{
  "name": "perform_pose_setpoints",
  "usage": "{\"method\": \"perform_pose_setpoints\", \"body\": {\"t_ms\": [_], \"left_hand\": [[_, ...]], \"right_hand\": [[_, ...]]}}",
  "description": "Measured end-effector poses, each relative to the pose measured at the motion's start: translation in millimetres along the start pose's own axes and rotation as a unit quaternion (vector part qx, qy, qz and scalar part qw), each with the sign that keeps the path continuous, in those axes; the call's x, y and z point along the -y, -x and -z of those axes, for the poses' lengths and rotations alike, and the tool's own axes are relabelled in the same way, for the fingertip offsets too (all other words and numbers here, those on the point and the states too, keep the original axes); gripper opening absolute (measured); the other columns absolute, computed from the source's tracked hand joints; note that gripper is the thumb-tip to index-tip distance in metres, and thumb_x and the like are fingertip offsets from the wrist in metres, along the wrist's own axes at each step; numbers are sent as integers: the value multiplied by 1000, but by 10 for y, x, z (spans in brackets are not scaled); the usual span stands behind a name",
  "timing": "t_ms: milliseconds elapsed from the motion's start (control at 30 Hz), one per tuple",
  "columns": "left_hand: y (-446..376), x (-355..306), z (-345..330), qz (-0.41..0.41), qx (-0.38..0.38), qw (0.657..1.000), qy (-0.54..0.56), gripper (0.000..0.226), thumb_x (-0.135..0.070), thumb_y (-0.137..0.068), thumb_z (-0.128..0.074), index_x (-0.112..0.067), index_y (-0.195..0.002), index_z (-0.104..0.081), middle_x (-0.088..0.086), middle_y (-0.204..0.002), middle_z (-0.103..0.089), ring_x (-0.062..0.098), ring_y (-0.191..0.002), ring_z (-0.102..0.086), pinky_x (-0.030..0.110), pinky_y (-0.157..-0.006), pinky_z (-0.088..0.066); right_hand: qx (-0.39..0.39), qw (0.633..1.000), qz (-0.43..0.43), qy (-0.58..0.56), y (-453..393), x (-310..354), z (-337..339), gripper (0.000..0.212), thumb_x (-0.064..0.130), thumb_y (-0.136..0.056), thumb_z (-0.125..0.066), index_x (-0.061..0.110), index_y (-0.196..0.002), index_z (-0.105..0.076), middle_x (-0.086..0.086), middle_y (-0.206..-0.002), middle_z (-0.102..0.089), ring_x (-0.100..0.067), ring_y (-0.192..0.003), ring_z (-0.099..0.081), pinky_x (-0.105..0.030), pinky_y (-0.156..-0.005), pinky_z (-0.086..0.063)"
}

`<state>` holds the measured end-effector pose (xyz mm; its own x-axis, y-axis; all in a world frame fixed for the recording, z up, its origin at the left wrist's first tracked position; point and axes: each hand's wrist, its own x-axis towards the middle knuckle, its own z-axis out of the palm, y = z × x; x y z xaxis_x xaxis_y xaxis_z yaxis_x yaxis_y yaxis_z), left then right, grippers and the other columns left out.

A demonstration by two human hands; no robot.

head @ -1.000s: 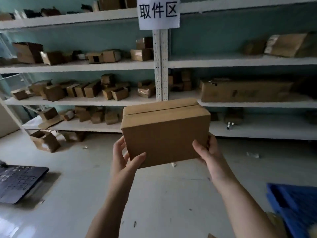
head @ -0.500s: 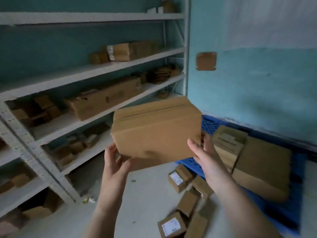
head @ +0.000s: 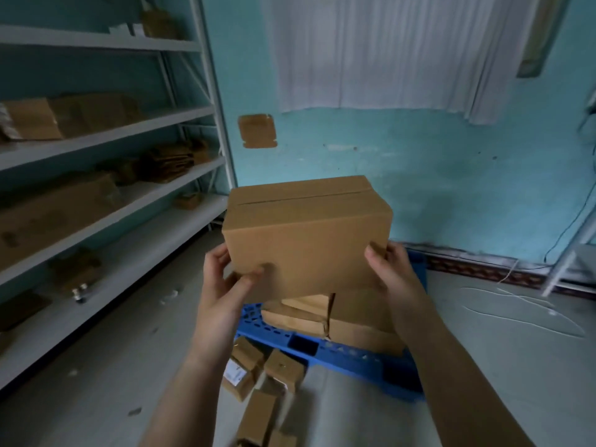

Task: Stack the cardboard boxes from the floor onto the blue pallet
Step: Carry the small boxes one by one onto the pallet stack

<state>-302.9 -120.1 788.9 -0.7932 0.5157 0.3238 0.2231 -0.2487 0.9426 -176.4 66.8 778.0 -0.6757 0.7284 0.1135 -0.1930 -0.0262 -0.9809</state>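
Note:
I hold a closed brown cardboard box (head: 306,233) in the air in front of me. My left hand (head: 225,285) grips its lower left corner, thumb on the near face. My right hand (head: 392,272) grips its lower right corner. Below and beyond the box lies the blue pallet (head: 338,353) on the floor, against the turquoise wall. Flat cardboard boxes (head: 332,317) lie stacked on the pallet, partly hidden by the held box. Several small cardboard boxes (head: 258,375) lie on the floor by the pallet's near left corner.
White metal shelving (head: 106,201) with cardboard boxes runs along the left. A white curtain (head: 396,50) hangs on the far wall. A white frame (head: 571,253) and loose cords (head: 516,304) are at the right, on the grey floor.
My view has swung right, away from the shelves and onto the pallet by the wall. Both hands keep the same grip on the box, which is now above the pallet's boxes.

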Motion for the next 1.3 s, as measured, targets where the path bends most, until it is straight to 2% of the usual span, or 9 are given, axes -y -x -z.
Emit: {"method": "perform_pose_setpoints", "body": {"t_ms": [67, 200, 300, 400, 567, 833, 1033, 1233, 1300], "left_hand": [[-155, 62, -316, 3, 11, 1000, 3, 44, -31, -71, -63, -37, -112, -50, -22, -111, -60, -5, -96, -61, 18, -66, -53], [-448, 229, -765, 23, 17, 1000, 12, 42, -34, -70, -64, -38, -111, -52, -19, -115, -60, -2, -102, -59, 31, -80, -49], [-695, 349, -1020, 29, 24, 999, 14, 41, -32, -72, -62, -35, -112, -51, -19, -113, -62, -2, -100, -60, 29, -78, -47], [-975, 500, -1240, 40, 32, 999, 11, 41, -33, -72, -62, -35, -112, -51, -19, -113, -62, -2, -99, -61, 28, -78, -47], [-1561, 814, -1503, 79, 44, 995, 35, 33, -37, -71, -62, -38, -103, -54, -10, -117, -61, 12, -106, -59, 35, -80, -46], [-2792, 1200, -1670, 93, 55, 992, 60, 26, -32, -76, -65, -36, -100, -55, -14, -106, -64, 6, -95, -63, 23, -66, -48], [-3600, 1374, -1737, 89, 58, 993, 55, 17, -24, -85, -59, -36, -96, -57, -14, -104, -65, 9, -98, -63, 28, -68, -51], [-4215, 1596, -1862, 82, 64, 994, 35, 10, -26, -85, -59, -35, -87, -58, -14, -98, -67, 10, -89, -65, 28, -66, -51], [-4392, 1679, -1935, 69, 64, 995, 26, 11, -27, -84, -60, -35, -90, -55, -11, -103, -65, 6, -84, -67, 23, -61, -53]], "right_hand": [[-9, 1000, -1, 2, -210, 26, 294, 67, 70, -53, -67, 34, -108, -55, 12, -109, -65, -9, -103, -61, -33, -86, -46], [-25, 1000, -6, 2, -565, 17, 715, 73, 68, -55, -66, 28, -115, -52, 7, -115, -61, -12, -107, -58, -43, -96, -46], [-27, 1000, -7, -4, -775, -34, 920, 68, 69, -57, -69, 34, -112, -52, 11, -115, -60, -9, -108, -57, -40, -97, -44], [-38, 999, -7, -16, -1014, -99, 1073, 67, 70, -50, -68, 39, -107, -51, 14, -113, -60, -8, -108, -56, -38, -97, -43], [-66, 998, -12, -23, -1568, -202, 1226, 63, 65, -51, -66, 38, -106, -50, 12, -114, -59, -9, -109, -56, -38, -99, -42], [-92, 995, -23, -13, -2722, -291, 1147, 66, 70, -50, -63, 34, -104, -52, 11, -110, -61, -8, -103, -59, -37, -93, -46], [-92, 995, -37, -27, -3483, -296, 1048, 63, 67, -56, -60, 26, -103, -53, 10, -101, -63, 7, -76, -66, -14, -60, -52], [-68, 997, -40, -25, -4190, -346, 996, 57, 72, -49, -58, 41, -96, -46, 23, -99, -55, 7, -79, -58, -17, -68, -42], [-51, 998, -31, -31, -4456, -384, 970, 60, 73, -49, -58, 48, -102, -43, 27, -104, -53, 9, -87, -55, -18, -71, -42]]}}
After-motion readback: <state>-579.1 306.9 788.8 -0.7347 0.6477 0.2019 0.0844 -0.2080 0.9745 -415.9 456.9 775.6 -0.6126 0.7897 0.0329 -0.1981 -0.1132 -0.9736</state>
